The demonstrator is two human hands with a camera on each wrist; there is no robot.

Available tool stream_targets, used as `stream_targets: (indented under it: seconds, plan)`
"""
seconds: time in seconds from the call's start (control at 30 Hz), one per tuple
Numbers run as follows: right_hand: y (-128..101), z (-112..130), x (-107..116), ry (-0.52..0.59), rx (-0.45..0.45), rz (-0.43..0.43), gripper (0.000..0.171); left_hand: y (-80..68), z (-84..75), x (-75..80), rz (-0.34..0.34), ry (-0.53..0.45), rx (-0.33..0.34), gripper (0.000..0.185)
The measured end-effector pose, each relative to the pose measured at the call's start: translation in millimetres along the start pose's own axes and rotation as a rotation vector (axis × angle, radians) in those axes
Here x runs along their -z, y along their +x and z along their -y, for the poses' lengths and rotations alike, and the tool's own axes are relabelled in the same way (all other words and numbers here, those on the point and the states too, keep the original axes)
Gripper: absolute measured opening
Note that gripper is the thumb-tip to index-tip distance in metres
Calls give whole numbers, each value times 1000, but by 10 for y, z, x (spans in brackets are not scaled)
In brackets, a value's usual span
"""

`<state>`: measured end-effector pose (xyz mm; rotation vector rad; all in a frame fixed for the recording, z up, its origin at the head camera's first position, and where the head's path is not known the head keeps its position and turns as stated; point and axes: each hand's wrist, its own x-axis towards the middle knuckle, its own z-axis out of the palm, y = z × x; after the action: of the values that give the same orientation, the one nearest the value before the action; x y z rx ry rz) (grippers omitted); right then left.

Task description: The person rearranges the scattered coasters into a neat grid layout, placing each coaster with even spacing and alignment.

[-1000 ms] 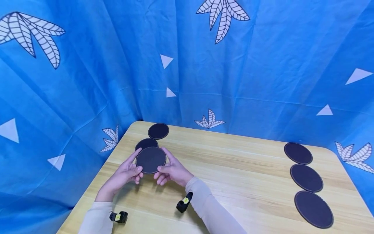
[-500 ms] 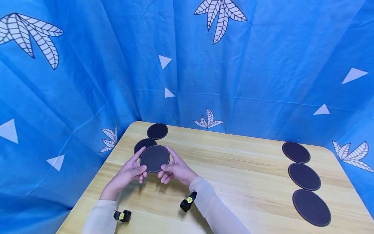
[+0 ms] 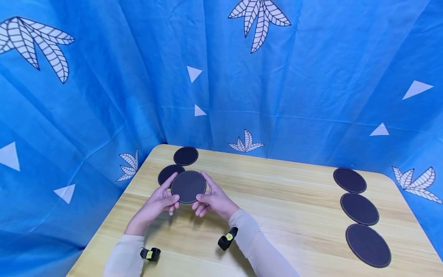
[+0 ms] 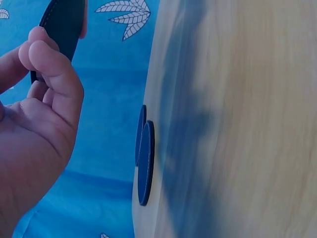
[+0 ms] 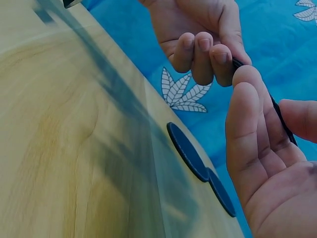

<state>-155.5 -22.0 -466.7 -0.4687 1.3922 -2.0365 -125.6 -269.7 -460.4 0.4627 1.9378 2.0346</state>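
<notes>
Both hands hold one round dark coaster (image 3: 188, 187) up above the wooden table (image 3: 277, 200) at its left side. My left hand (image 3: 162, 200) pinches its left edge and my right hand (image 3: 211, 198) pinches its right edge. In the left wrist view the held coaster (image 4: 59, 25) shows edge-on above the curled fingers (image 4: 54, 69). The right wrist view shows its thin edge (image 5: 277, 114) between my right fingers (image 5: 247, 129), with the other hand (image 5: 203, 34) opposite. Two more coasters lie flat behind: one (image 3: 167, 173) partly hidden by the held one, one (image 3: 185, 156) near the corner.
Three dark coasters lie in a row along the table's right side: far (image 3: 349, 180), middle (image 3: 359, 209), near (image 3: 368, 245). A blue leaf-print cloth (image 3: 221, 77) hangs close behind and to the left. Small black wrist cameras (image 3: 227, 238) sit on both sleeves.
Both hands have carried the held coaster a little to the right and slightly up. The coasters on the table have not moved.
</notes>
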Motion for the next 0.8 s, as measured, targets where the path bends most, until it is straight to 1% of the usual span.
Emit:
stream_targets:
  seconds: [0.33, 0.53, 0.8]
  plan:
    - [-105, 45, 107, -29, 24, -33, 87, 114, -33, -124, 3, 29, 3, 83]
    - [-162, 68, 196, -17, 45, -36, 86, 189, 0, -197, -21, 42, -11, 82]
    - [-265, 111, 309, -22, 45, -63, 86, 297, -23, -323, 0, 34, -10, 83]
